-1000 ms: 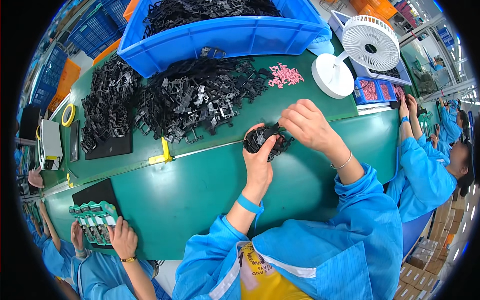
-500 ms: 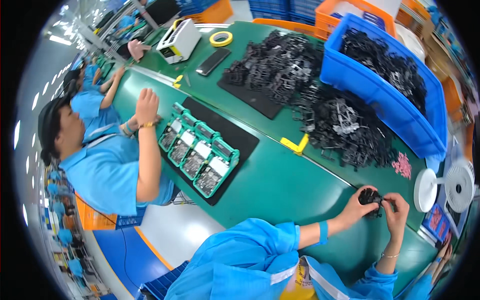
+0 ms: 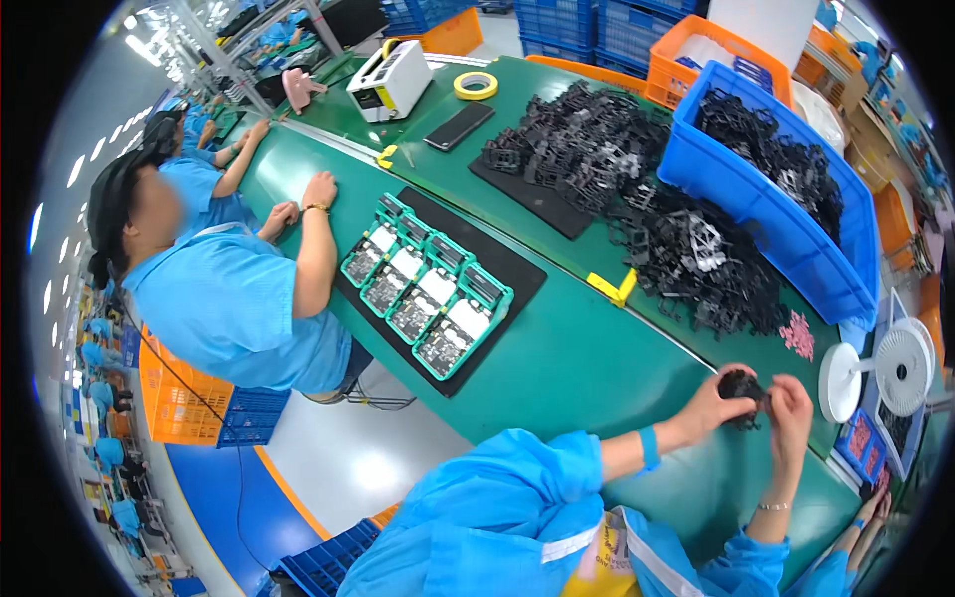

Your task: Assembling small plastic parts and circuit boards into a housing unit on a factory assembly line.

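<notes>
Black plastic makes up the small openwork part held up just above the green tabletop, near its front edge, between the person's two hands. The left hand, with a blue band at the wrist, has its fingers wrapped around the part, thumb pressed across the near side. The right hand, wearing a thin bracelet, has its fingers curled in almost closed at the part's right edge (what sits between those tips is too small to tell, so I cannot say whether they grip the part). Beyond the hands lies a loose heap of similar black pieces, next to a blue plastic bin with more of them inside. Pink pieces are scattered between the bin and the hands, near a white desk fan. A second black heap lies partly over a dark mat. Farther left, four green frames with circuit boards stand in a row on a black mat, beside a co-worker in blue. A roll of yellow tape lies near a dark phone and a white tape dispenser.
</notes>
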Available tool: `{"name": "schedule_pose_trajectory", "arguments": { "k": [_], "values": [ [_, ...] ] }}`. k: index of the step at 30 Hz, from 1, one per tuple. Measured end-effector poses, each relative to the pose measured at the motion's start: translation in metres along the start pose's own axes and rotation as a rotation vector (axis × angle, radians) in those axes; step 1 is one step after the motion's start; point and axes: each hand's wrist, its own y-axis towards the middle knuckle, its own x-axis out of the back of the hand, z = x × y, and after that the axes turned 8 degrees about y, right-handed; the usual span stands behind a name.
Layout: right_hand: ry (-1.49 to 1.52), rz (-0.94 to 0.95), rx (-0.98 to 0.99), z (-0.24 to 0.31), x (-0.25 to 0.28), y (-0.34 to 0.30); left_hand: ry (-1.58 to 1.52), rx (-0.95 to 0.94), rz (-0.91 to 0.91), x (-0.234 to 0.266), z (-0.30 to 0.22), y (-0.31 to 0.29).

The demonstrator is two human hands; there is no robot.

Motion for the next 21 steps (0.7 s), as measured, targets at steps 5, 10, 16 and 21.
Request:
{"name": "schedule_pose_trajectory", "arguments": {
  "k": [5,10,16,21],
  "values": [
    [0.084,0.219,-0.261,-0.052,-0.095,0.008,0.09,-0.086,-0.155,0.057,-0.072,-0.071],
    [0.296,0.528,-0.477,-0.107,-0.238,0.008,-0.06,-0.214,-0.506,0.118,-0.114,-0.165],
    [0.336,0.395,-0.514,-0.112,-0.368,-0.013,0.073,-0.54,-0.923,0.16,-0.137,-0.271],
    [0.164,0.358,-0.492,-0.117,-0.393,0.009,-0.062,-0.591,-1.085,0.171,-0.129,-0.293]
  ]
}}
